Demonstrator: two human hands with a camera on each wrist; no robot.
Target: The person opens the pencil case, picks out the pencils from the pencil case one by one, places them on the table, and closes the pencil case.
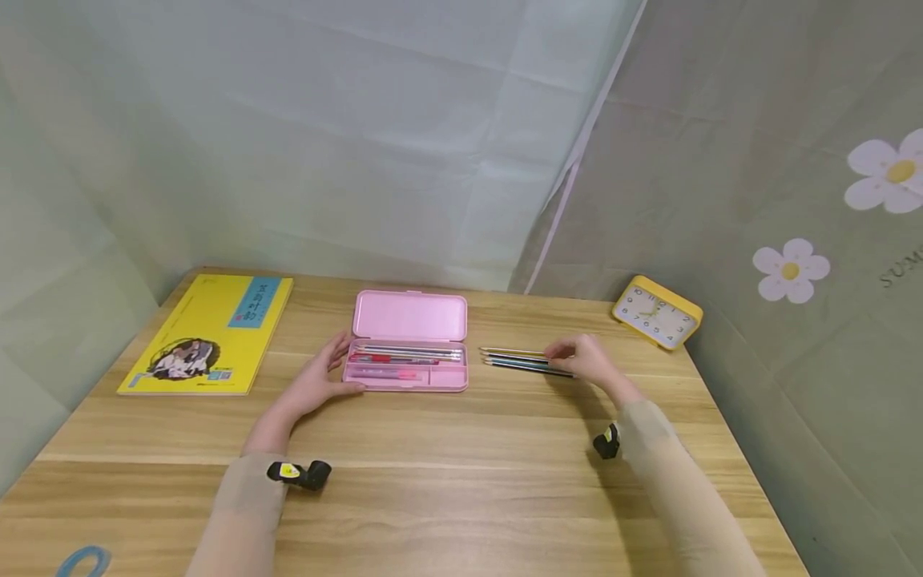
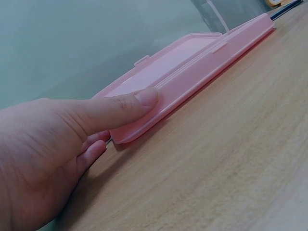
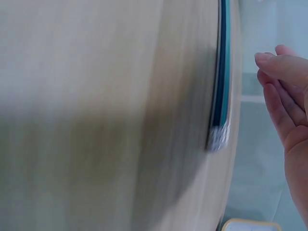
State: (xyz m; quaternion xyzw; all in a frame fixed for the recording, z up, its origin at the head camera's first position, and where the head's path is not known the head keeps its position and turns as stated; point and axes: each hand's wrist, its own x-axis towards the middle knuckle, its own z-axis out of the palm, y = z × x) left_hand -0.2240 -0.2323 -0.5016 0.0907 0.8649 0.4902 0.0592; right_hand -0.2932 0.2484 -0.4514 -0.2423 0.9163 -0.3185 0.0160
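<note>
Pencils (image 3: 223, 67) toward the tabletop's (image 1: 447, 481) back edge seem light and stiff; we'd pinch mid-shaft, right hand (image 1: 586, 358) loose and empty, left hand (image 1: 316, 383) gripping the pink pencil case (image 2: 204, 77).

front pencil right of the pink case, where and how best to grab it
Probably pinch the front pencil mid-shaft from above, coming from its near side: it lies flat, its long near edge is exposed, and other pencils lie close behind.
</note>
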